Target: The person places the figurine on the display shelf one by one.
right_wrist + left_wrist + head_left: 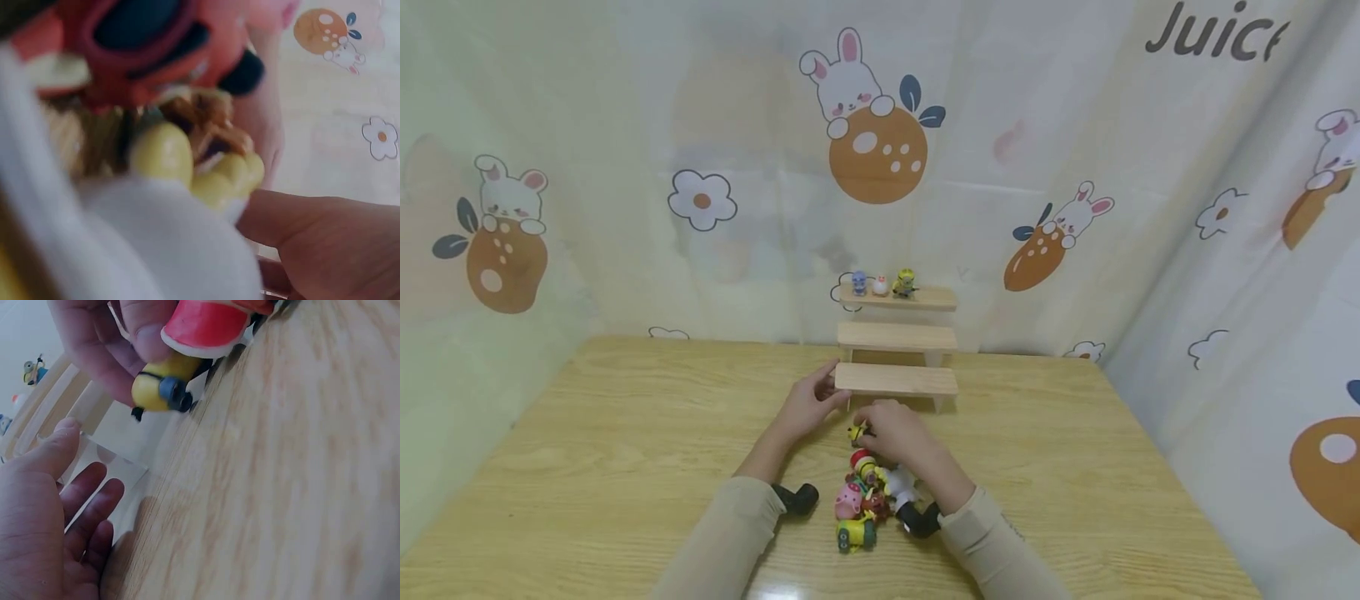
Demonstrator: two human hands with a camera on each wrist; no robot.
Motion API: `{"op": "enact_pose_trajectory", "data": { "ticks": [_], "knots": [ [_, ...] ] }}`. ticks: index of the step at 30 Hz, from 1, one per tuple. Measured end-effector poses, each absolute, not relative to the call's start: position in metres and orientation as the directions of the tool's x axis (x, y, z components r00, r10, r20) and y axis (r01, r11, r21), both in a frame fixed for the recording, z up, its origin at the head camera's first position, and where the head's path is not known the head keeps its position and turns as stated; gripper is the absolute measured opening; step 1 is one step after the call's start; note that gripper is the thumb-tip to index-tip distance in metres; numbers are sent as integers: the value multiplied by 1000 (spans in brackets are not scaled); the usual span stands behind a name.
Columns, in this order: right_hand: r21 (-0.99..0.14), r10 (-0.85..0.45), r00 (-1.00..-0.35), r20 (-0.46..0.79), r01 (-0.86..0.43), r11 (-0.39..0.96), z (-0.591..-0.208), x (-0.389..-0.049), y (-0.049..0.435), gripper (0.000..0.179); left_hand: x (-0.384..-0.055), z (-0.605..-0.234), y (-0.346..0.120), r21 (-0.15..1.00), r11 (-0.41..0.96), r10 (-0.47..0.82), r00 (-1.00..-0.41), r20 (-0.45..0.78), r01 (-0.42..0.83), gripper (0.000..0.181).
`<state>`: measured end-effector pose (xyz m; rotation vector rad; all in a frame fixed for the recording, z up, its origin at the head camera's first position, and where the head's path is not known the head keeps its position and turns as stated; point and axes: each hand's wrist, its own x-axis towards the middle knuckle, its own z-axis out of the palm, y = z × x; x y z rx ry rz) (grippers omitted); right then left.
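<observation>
My left hand (pixel 805 408) is at the left end of the lowest step of a wooden three-step display stand (pixel 895 379), thumb at the front edge and fingers at the back. Its lower fingers curl loosely beside the clear leg (pixel 103 462). Just in front of the stand, my right hand (pixel 895 429) pinches a small yellow minion figure (pixel 150 390) with a grey goggle, tilted on its side low over the table. Close behind it lies a figure in red and white (pixel 206 325). The right wrist view is filled by a blurred white figure with yellow fingers (pixel 165 159).
A pile below my right hand includes a pink pig figure (pixel 848 500) and a yellow-green figure (pixel 856 535). On the top step stand a blue figure (pixel 859 283), a white bird-like figure (pixel 880 286) and another minion (pixel 904 283). A printed curtain (pixel 760 275) hangs behind the table.
</observation>
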<state>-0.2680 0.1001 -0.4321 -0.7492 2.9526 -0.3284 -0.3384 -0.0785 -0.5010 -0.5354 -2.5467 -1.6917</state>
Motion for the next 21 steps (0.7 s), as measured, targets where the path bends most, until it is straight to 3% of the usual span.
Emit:
{"op": "enact_pose_trajectory", "data": {
  "ticks": [6,15,21],
  "knots": [
    [-279,-468,-882,-62,-435,856,-428,-270,109,26,-337,-500,-78,892,326,266,-936,230,312,70],
    [-294,-508,-860,-55,-472,831,-425,-274,122,48,-340,-503,-79,883,342,269,-934,235,321,70],
    [-331,-523,-850,-66,-476,815,-427,-277,125,33,-339,-503,-79,885,342,270,-935,228,315,70]
  ]
}}
